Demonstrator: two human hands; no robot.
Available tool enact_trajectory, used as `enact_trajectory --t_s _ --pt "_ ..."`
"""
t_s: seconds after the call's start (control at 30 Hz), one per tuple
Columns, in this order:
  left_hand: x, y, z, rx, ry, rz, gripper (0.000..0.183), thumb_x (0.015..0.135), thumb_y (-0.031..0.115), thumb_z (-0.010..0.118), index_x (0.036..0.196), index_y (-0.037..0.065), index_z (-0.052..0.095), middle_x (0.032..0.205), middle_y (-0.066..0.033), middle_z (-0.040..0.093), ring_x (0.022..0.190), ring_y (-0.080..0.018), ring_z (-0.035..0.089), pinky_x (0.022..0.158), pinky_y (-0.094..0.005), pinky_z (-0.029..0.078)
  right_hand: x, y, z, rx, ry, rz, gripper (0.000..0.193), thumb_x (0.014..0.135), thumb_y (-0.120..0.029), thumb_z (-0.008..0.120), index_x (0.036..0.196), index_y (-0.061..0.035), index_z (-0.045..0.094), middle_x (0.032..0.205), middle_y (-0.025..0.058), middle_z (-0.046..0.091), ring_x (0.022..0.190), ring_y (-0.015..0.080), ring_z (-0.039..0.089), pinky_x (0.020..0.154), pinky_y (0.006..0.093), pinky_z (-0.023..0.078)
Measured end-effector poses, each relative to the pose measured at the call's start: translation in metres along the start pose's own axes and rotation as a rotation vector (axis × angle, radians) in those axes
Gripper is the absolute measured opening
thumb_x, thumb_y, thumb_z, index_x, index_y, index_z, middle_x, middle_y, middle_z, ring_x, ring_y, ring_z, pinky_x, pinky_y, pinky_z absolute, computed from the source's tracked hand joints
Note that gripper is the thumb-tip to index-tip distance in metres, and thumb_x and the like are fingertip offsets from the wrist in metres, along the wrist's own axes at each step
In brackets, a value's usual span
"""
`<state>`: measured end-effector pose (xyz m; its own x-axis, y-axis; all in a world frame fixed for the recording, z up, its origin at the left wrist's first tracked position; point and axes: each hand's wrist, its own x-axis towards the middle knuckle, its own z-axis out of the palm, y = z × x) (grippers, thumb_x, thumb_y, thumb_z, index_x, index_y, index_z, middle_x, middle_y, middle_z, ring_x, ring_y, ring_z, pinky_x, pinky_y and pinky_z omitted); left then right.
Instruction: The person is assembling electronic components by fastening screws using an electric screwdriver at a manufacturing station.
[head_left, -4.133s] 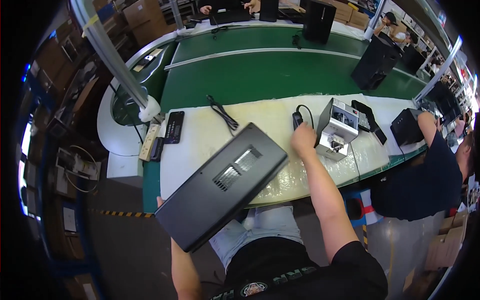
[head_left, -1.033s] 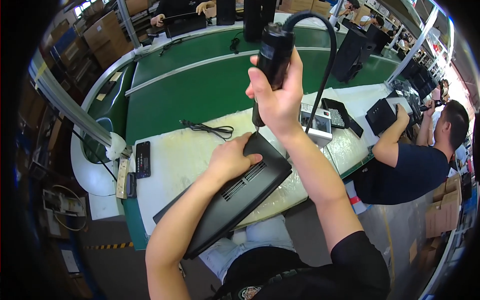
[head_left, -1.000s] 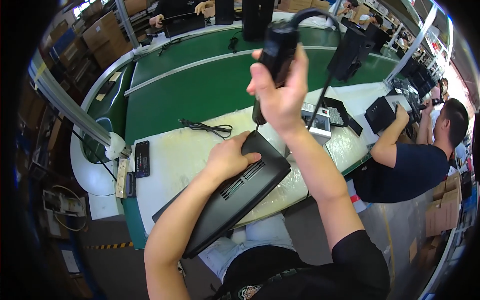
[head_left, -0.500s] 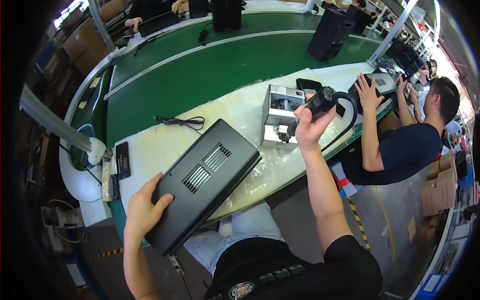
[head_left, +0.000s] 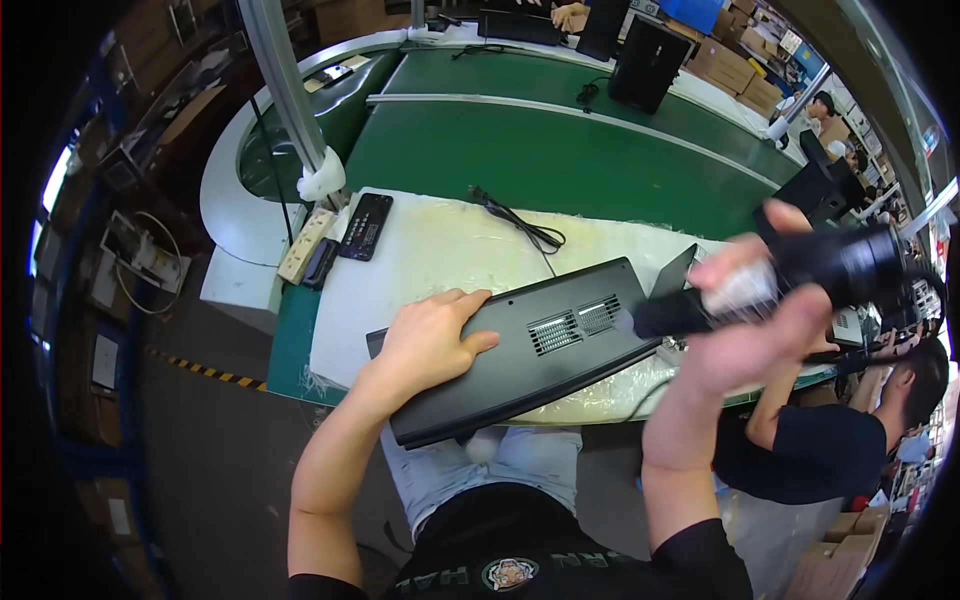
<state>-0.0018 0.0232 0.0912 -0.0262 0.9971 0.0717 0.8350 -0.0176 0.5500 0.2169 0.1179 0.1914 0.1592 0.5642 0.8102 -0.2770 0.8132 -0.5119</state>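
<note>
A black metal case [head_left: 550, 375] with two slotted vents lies slantwise on the pale-covered bench, its near edge close to my body. My left hand [head_left: 428, 345] grips its left part, thumb flat on top and fingers over the far edge. In my right hand [head_left: 755, 325] is a black corded electric screwdriver [head_left: 842, 268], held about level above the case's right end. Its front end points left toward the vents; motion blurs the tip, so contact cannot be told. Behind the screwdriver, a grey metal box [head_left: 678, 268] is mostly hidden.
A coiled black cable [head_left: 535, 232] lies behind the case. At left are a black flat device [head_left: 367, 227], a power strip [head_left: 306, 246] and a metal post [head_left: 285, 90]. Beyond runs a green conveyor [head_left: 540, 150] carrying a black speaker [head_left: 650, 65]. A co-worker [head_left: 830, 440] sits close at right.
The view has swung left. The case has turned closer to level across the bench, and my right hand has brought the screwdriver over its right end, turned leftward. My left hand stays on the case.
</note>
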Motion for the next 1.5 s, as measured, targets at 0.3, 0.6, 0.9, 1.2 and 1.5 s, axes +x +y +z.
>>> enact_trajectory --t_s 0.3,0.6,0.9,1.2,1.5 --pt "0.002 -0.005 0.005 -0.020 0.059 0.067 0.042 0.082 0.032 0.068 0.111 0.003 0.061 0.090 -0.0172 0.065 0.086 -0.0350 0.064 0.076 -0.0439 0.051 -0.018 0.048 0.086 0.032 -0.254 -0.124 0.050 0.097 -0.031 0.051 0.128 -0.0011 0.027 0.106 0.0206 0.058 0.052 0.0154 0.057 0.045 0.0244 0.047" --pt "0.004 -0.005 0.002 -0.022 -0.003 0.022 0.046 0.080 0.032 0.069 0.118 0.006 0.061 0.091 -0.0155 0.064 0.087 -0.0354 0.062 0.075 -0.0434 0.049 -0.034 0.060 0.090 0.017 -0.305 -0.048 0.056 0.097 -0.039 0.052 0.127 0.0011 0.026 0.105 0.0199 0.059 0.053 0.0144 0.058 0.047 0.0249 0.047" --pt "0.005 -0.005 0.004 -0.012 0.030 0.047 0.046 0.080 0.031 0.070 0.117 0.005 0.060 0.090 -0.0153 0.064 0.086 -0.0355 0.063 0.075 -0.0438 0.050 -0.042 0.070 0.089 0.041 -0.290 -0.011 0.060 0.096 -0.044 0.052 0.128 0.0006 0.027 0.104 0.0187 0.060 0.053 0.0140 0.058 0.048 0.0234 0.046" --pt "-0.002 -0.006 0.003 -0.057 0.076 0.050 0.046 0.082 0.034 0.069 0.115 0.003 0.062 0.100 -0.0157 0.066 0.093 -0.0355 0.064 0.081 -0.0426 0.051 -0.036 0.075 0.093 0.167 -0.370 -0.009 0.058 0.098 -0.033 0.054 0.136 -0.0009 0.025 0.114 0.0231 0.059 0.057 0.0148 0.059 0.051 0.0248 0.049" --pt "-0.048 -0.114 0.036 -0.981 0.610 -0.164 0.055 0.104 0.043 0.031 0.109 -0.003 0.062 0.103 -0.0142 0.068 0.096 -0.0224 0.064 0.091 -0.0364 0.048 0.011 0.013 -0.087 -0.473 0.130 -0.363 0.053 0.098 -0.033 0.049 0.133 0.0009 0.027 0.107 0.0254 0.057 0.054 0.0164 0.057 0.051 0.0270 0.049"
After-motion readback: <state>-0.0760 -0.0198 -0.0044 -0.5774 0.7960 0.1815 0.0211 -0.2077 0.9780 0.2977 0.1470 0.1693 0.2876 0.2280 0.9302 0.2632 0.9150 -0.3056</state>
